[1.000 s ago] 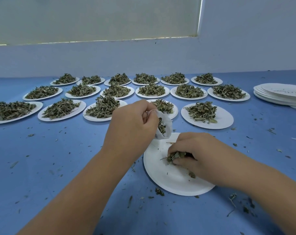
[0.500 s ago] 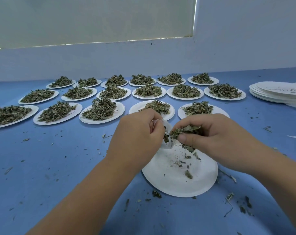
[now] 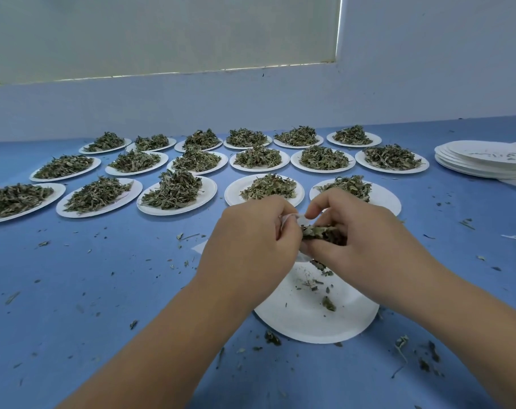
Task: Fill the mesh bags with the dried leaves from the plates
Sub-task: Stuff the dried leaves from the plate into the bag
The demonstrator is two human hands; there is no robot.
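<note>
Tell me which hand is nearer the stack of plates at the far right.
Right. The right hand, gripping dried leaves, is left of the stack of plates; the left hand, holding the mesh bag, is further left.

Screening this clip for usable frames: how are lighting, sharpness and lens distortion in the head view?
Head view: soft, even, bluish light, no glare, only faint shadows under the left hand and right hand. Head view: the mesh bag and pinched dried leaves look sharp. Head view: wide-angle stretch flattens the leftmost plate and bows the table edge.
</note>
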